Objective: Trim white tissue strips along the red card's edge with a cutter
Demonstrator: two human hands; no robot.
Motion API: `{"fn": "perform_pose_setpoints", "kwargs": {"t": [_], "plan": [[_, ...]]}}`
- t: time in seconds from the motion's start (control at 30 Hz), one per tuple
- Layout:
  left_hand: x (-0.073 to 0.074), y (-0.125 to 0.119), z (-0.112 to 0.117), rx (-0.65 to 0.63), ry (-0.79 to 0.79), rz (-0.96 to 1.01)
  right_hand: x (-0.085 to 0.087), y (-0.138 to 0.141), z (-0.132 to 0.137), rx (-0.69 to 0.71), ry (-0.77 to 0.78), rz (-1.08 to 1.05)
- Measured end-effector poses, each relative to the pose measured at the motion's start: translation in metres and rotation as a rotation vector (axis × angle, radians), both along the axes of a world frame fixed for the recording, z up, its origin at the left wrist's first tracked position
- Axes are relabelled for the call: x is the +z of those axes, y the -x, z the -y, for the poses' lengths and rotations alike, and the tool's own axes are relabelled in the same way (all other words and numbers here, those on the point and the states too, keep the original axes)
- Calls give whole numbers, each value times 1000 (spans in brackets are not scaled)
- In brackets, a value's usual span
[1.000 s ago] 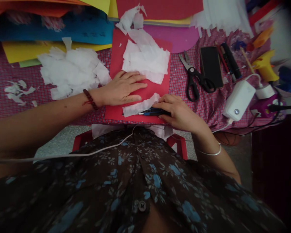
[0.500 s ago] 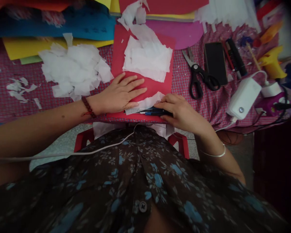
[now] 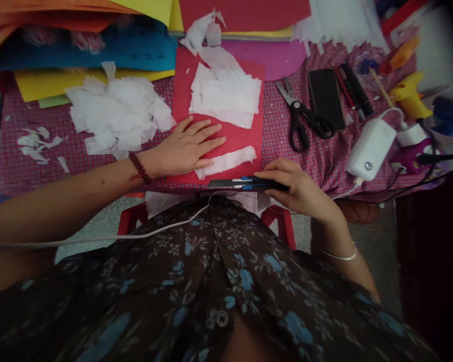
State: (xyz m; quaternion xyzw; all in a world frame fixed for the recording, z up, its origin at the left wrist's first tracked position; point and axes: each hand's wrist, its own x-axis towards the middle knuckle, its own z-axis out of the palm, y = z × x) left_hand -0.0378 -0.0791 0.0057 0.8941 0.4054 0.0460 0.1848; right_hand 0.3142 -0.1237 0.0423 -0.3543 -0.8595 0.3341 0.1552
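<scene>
My left hand (image 3: 189,146) lies flat with fingers stretched out on a red sheet of card (image 3: 245,138) at the table's near edge. A narrow white paper strip (image 3: 226,162) lies on the card just below its fingertips. Larger white paper pieces (image 3: 226,93) cover the upper half of the card. My right hand (image 3: 298,188) is closed around a dark, blue-marked utility knife (image 3: 237,183), held level at the card's near edge, just off the table.
A heap of torn white paper (image 3: 117,113) lies left of the card, scraps (image 3: 38,143) farther left. Black scissors (image 3: 300,118), a black phone (image 3: 326,98), pens (image 3: 353,88), a white charger box (image 3: 370,148) and cables sit right. Coloured sheets (image 3: 86,50) are stacked at the back.
My right hand has pulled the knife back off the white strip toward my body, to the card's near edge. The left hand has stayed flat on the card.
</scene>
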Motion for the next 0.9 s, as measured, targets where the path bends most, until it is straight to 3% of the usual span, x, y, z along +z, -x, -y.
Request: {"fn": "perform_pose_setpoints", "kwargs": {"t": [0.1, 0.2, 0.3, 0.4, 0.53, 0.67, 0.8, 0.9], "plan": [[7, 0, 0, 91, 86, 183, -5, -7, -8, -164, 75, -175], [19, -7, 9, 271, 109, 331, -21, -8, -18, -338, 104, -381], [30, -18, 26, 342, 46, 150, -38, -3, -27, -458, 154, -484], [34, -28, 39, 339, 41, -25, -47, 5, -32, -493, 213, -561], [33, -37, 46, 383, 191, 99, -48, 11, -31, -487, 214, -621], [34, -42, 48, 361, 211, 155, -50, 11, -29, -506, 193, -638], [45, -33, 24, 364, 337, 249, -56, 11, -30, -531, 183, -709], [65, -20, -25, 388, 440, 330, -59, 12, -31, -534, 181, -757]]}}
